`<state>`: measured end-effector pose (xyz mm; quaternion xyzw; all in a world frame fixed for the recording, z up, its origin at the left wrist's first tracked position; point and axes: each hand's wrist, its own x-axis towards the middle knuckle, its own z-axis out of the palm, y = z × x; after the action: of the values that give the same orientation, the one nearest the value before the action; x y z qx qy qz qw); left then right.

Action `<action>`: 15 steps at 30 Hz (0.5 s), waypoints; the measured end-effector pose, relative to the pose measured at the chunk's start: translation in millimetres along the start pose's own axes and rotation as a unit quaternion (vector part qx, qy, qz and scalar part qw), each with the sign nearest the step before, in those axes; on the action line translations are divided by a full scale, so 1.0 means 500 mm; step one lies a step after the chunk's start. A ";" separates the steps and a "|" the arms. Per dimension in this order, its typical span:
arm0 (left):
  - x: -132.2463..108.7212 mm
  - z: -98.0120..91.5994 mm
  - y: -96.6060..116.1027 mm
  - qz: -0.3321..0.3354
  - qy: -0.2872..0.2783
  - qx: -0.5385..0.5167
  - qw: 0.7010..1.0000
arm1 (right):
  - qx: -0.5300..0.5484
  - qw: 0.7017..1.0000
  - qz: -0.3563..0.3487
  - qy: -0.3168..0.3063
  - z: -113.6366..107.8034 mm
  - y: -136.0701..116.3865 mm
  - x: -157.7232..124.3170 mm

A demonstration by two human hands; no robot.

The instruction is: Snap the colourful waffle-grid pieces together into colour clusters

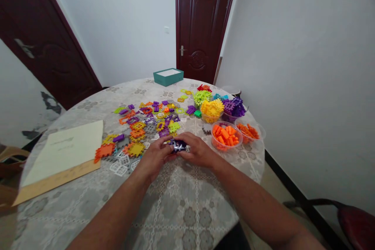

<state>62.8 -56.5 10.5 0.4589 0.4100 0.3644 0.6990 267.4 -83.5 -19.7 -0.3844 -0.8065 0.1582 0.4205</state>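
Note:
Between my two hands, just above the near middle of the table, is a small dark purple plastic piece with shiny, see-through patches; its exact kind does not show. My left hand closes on its left side, thumb on top. My right hand grips its right side, fingers curled over the far edge. Much of the piece is hidden by the fingers. Loose interlocking plastic pieces in orange, yellow, purple and grey lie spread beyond my left hand. White lattice pieces lie left of it.
Right of my hands stands a clear tub of orange pieces, with another orange tub beside it. Behind are heaps of yellow and purple pieces. A green box stands at the far edge; a paper sheet lies left.

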 end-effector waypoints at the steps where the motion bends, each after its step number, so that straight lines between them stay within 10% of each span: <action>1: 0.001 0.004 0.000 -0.002 -0.002 0.006 1.000 | 0.008 1.000 0.006 0.000 0.001 0.004 -0.007; 9: 0.006 0.013 -0.016 0.010 -0.029 0.016 0.999 | 0.064 0.997 0.029 -0.010 0.006 0.016 -0.025; 15: -0.010 0.067 -0.032 0.049 0.030 0.076 0.995 | 0.170 0.964 0.181 0.092 0.046 -0.014 -0.013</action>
<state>93.1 -77.5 5.0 0.5189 0.4341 0.3795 0.6311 248.2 -91.5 -33.1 -0.4595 -0.6426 0.3305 0.5164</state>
